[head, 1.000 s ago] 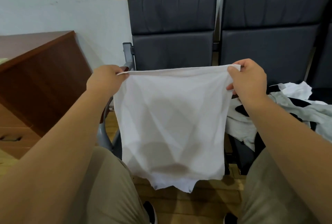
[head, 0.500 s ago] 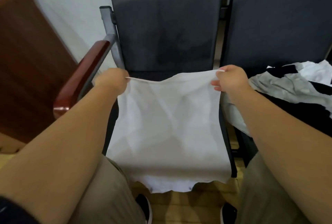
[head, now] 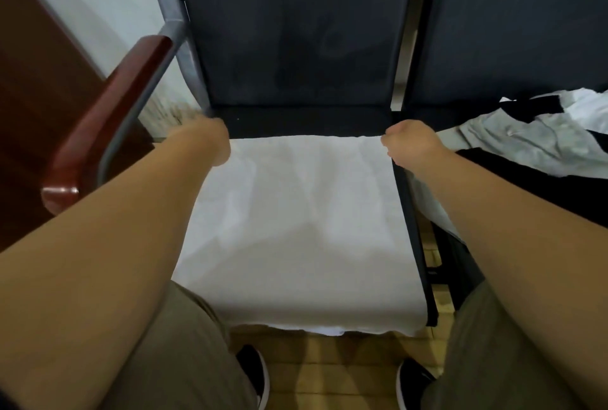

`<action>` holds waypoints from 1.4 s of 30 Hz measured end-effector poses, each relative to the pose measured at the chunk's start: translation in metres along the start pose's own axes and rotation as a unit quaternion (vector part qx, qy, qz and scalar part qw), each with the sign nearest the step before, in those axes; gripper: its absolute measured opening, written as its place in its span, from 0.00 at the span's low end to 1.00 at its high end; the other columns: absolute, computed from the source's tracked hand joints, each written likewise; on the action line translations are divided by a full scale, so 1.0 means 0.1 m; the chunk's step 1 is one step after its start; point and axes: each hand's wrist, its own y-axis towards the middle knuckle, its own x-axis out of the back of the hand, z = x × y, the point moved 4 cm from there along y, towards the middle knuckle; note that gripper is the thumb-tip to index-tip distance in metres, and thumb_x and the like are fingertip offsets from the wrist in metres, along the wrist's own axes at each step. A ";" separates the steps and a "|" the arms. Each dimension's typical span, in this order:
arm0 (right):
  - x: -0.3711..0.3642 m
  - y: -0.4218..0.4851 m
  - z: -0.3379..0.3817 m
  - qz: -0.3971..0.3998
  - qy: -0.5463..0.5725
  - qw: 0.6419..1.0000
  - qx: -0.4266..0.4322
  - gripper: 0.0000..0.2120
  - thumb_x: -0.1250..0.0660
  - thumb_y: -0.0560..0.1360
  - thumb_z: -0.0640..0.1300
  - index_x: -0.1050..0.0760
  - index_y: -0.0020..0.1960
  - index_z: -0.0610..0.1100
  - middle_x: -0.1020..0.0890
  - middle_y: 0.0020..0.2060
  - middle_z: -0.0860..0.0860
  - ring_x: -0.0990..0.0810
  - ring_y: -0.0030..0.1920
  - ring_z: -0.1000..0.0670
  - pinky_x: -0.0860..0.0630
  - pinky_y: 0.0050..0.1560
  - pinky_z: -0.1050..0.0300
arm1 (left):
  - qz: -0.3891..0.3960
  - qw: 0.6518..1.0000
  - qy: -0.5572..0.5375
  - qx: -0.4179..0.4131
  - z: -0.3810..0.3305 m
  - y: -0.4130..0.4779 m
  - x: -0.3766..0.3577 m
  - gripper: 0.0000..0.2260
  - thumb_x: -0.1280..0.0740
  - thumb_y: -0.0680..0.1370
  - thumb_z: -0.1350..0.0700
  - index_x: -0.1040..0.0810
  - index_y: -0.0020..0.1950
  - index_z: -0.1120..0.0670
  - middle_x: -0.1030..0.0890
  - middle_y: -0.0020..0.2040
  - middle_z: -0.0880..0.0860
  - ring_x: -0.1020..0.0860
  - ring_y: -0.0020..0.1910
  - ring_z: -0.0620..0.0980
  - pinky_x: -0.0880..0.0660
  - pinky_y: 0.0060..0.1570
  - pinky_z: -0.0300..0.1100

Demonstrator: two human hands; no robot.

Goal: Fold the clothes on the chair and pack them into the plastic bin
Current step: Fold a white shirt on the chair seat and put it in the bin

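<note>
A white garment (head: 296,222) lies spread flat over the seat of the dark chair (head: 296,47), its near edge hanging a little over the seat's front. My left hand (head: 215,140) grips the garment's far left corner. My right hand (head: 411,143) pinches its far right corner. Both hands are low at the back of the seat. A heap of grey, black and white clothes (head: 526,143) lies on the neighbouring seat to the right. The plastic bin is not in view.
A red-brown wooden armrest (head: 108,123) on a grey metal frame runs along the chair's left side. A brown wooden desk (head: 29,80) stands further left. My knees and dark shoes are at the bottom, over a wooden floor (head: 332,373).
Both hands have lowered the white garment from hanging in the air down onto the chair seat, where it now lies flat. The view has tilted downward.
</note>
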 end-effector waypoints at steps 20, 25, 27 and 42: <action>-0.71 -0.21 -0.04 0.218 -0.339 0.911 0.087 0.39 0.34 0.81 0.59 0.50 0.86 0.61 0.56 0.86 0.54 0.51 0.84 0.40 0.38 0.80 0.41 | 0.227 0.962 -0.067 -0.136 -0.22 -0.20 -0.72 0.40 0.45 0.79 0.25 0.62 0.84 0.33 0.64 0.86 0.50 0.46 0.84 0.63 0.42 0.81 0.62; -0.73 -0.11 -0.06 0.202 -0.319 0.922 0.088 0.38 0.35 0.82 0.59 0.51 0.85 0.61 0.58 0.86 0.56 0.57 0.85 0.41 0.41 0.80 0.39 | 0.215 0.966 -0.067 -0.130 -0.28 -0.08 -0.65 0.39 0.47 0.80 0.26 0.62 0.84 0.35 0.65 0.86 0.51 0.47 0.84 0.63 0.43 0.81 0.61; -0.73 -0.07 -0.06 0.193 -0.312 0.926 0.089 0.37 0.36 0.82 0.59 0.51 0.85 0.62 0.58 0.86 0.57 0.58 0.85 0.42 0.42 0.81 0.39 | 0.208 0.968 -0.062 -0.124 -0.30 -0.01 -0.64 0.39 0.47 0.80 0.25 0.62 0.84 0.35 0.65 0.86 0.52 0.46 0.84 0.64 0.43 0.81 0.61; -0.73 0.16 -0.03 0.154 -0.285 0.941 0.099 0.37 0.37 0.81 0.62 0.49 0.85 0.62 0.57 0.86 0.55 0.61 0.85 0.44 0.49 0.82 0.41 | 0.151 0.980 -0.071 -0.107 -0.34 0.24 -0.57 0.39 0.45 0.80 0.26 0.60 0.85 0.36 0.62 0.86 0.54 0.46 0.83 0.66 0.44 0.80 0.62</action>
